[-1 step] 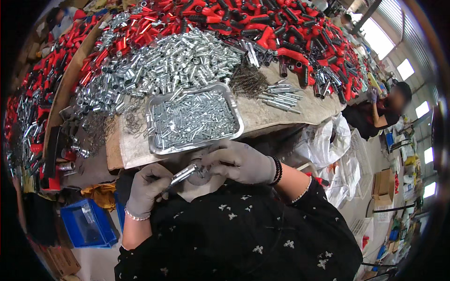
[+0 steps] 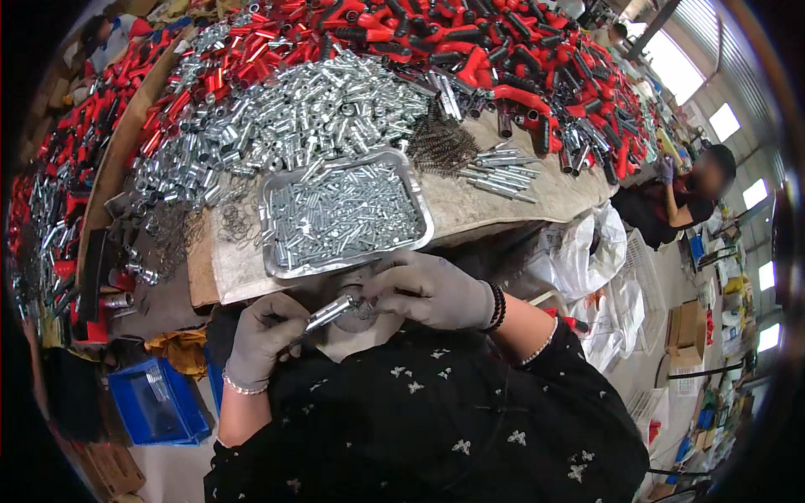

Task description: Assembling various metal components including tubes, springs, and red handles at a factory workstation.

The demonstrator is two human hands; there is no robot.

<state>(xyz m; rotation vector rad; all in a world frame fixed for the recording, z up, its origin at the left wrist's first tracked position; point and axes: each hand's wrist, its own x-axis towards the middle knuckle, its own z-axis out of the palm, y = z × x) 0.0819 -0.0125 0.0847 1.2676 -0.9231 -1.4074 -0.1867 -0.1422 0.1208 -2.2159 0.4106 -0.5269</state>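
Note:
My left hand [image 2: 264, 339], in a grey glove, is closed around a shiny metal sleeve [image 2: 330, 312], tilted up toward the right. Close to the sleeve's upper end, my right hand [image 2: 428, 291], also gloved, pinches some thin wire pieces [image 2: 362, 312]; their exact shape is too fine to make out. Just beyond both hands, a metal tray [image 2: 425, 226] full of small silvery pins [image 2: 348, 210] sits at the table's near edge. Left of the tray lies a tangle of thin wire clips [image 2: 239, 216].
Behind the tray rise heaps of metal sleeves [image 2: 302, 109] and red-black handles [image 2: 478, 67]. Coil springs [image 2: 442, 144] and long rods [image 2: 503, 173] lie to the right. A wooden divider [image 2: 126, 151] stands left, a blue crate [image 2: 159, 402] below. White sacks [image 2: 587, 251] and a co-worker [image 2: 679, 197] are right.

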